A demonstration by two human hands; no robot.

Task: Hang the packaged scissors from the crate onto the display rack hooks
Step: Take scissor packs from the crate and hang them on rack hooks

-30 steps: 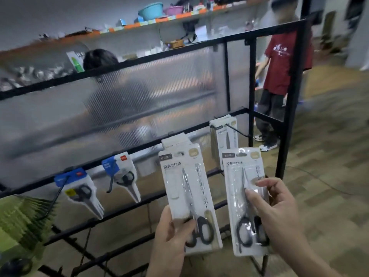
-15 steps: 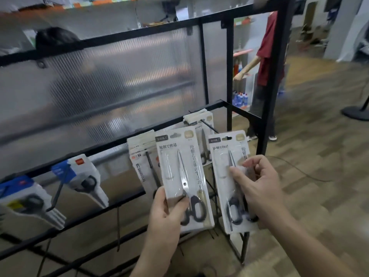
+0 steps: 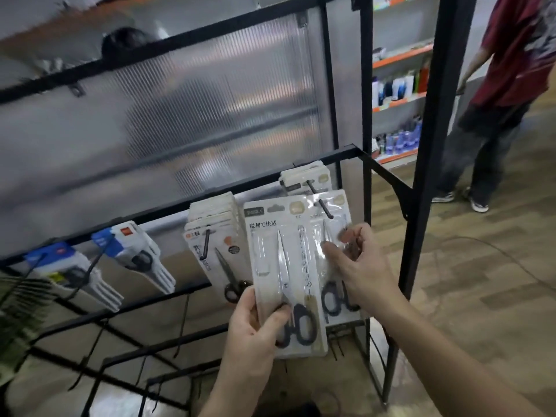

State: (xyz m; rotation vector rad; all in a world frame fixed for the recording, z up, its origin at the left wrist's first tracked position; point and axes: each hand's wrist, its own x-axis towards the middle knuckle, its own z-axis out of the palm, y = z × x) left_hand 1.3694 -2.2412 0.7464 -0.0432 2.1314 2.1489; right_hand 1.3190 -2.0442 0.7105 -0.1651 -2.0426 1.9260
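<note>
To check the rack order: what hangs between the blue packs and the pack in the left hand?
A stack of beige scissors packs hangs there on one hook, shown in the head view.

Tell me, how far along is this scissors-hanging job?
Done: white packs and blue packs already hang on hooks. In hand: the right hand pinches one pack with its hole on the end hook; the left hand grips a second pack, not yet hung. Left: that one at least; the crate is out of view.
</note>
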